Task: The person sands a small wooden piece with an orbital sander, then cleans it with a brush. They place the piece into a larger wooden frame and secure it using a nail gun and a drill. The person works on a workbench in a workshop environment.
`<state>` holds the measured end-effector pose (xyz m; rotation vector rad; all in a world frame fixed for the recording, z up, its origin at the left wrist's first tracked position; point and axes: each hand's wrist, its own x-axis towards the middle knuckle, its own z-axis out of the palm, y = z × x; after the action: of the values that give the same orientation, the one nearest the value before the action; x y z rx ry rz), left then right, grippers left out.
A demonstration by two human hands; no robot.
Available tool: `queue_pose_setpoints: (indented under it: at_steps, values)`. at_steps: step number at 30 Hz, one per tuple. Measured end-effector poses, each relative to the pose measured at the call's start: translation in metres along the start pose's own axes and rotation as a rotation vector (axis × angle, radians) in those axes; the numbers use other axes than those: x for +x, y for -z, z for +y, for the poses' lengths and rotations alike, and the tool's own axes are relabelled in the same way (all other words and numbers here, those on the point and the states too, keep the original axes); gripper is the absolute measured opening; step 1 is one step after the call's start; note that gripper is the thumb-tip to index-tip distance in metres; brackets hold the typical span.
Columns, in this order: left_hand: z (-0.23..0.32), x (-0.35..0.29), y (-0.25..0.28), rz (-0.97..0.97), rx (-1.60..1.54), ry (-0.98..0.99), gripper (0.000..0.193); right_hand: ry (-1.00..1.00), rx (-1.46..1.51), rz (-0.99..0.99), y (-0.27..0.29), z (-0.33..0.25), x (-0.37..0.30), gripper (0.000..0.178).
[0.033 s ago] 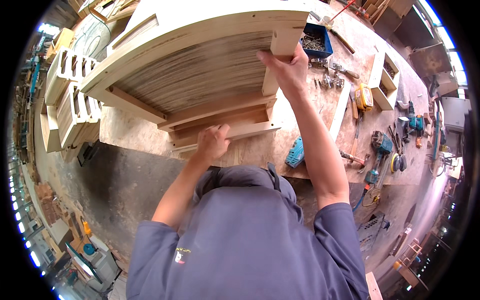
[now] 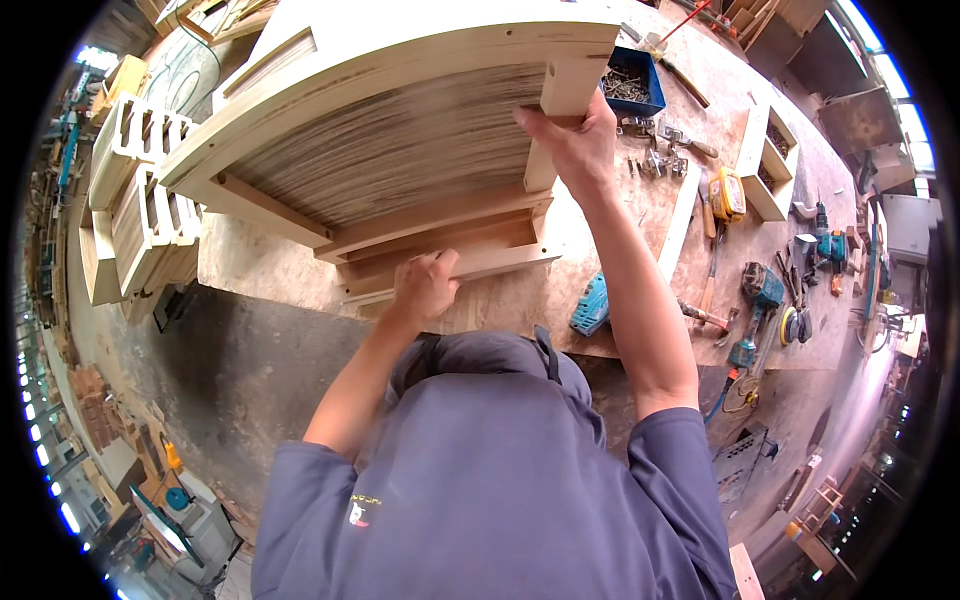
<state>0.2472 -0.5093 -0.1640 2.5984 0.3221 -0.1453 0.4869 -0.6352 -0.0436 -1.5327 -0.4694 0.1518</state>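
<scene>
Over the surface [image 2: 250, 262], the frame [image 2: 400, 66] is clamped by the right hand [image 2: 580, 142], a rail [image 2: 505, 262] touched by the left hand [image 2: 426, 286], grip unclear; no fresh shift is seen, suggesting steadying

The worn table [image 2: 255, 265] carries a paneled wooden frame [image 2: 400, 55], a blue tray [image 2: 657, 90] (full of metal fasteners [image 2: 628, 82]), a divided wooden box [image 2: 751, 150], a hammer [image 2: 706, 316] and a teal drill [image 2: 831, 244].
</scene>
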Motion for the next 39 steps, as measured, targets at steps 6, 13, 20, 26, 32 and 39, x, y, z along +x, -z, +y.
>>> queue_pose_setpoints:
  at_steps: [6, 13, 20, 26, 32, 39]
  values:
    - [-0.002, 0.000, 0.001, -0.058, -0.001, 0.072, 0.026, -0.079, -0.070, -0.084, 0.007, -0.010, -0.008, 0.054]
    - [0.002, 0.001, 0.003, 0.009, 0.000, 0.086, 0.021, -0.322, -0.968, -0.032, 0.059, 0.050, -0.093, 0.058]
    - [-0.010, -0.002, -0.009, -0.005, -0.051, 0.094, 0.015, -0.650, -0.697, -0.104, 0.065, 0.104, -0.160, 0.031]
    - [-0.007, -0.002, -0.009, 0.036, -0.090, 0.068, 0.014, -0.752, -0.241, 0.009, 0.079, 0.132, -0.170, 0.029]
    - [-0.004, -0.003, -0.014, 0.037, -0.150, 0.068, 0.010, -0.823, -0.096, 0.019, 0.096, 0.138, -0.165, 0.028]
    - [0.015, 0.019, -0.020, -0.003, -0.184, 0.018, 0.018, -0.820, -0.293, -0.100, 0.108, 0.157, -0.162, 0.029]
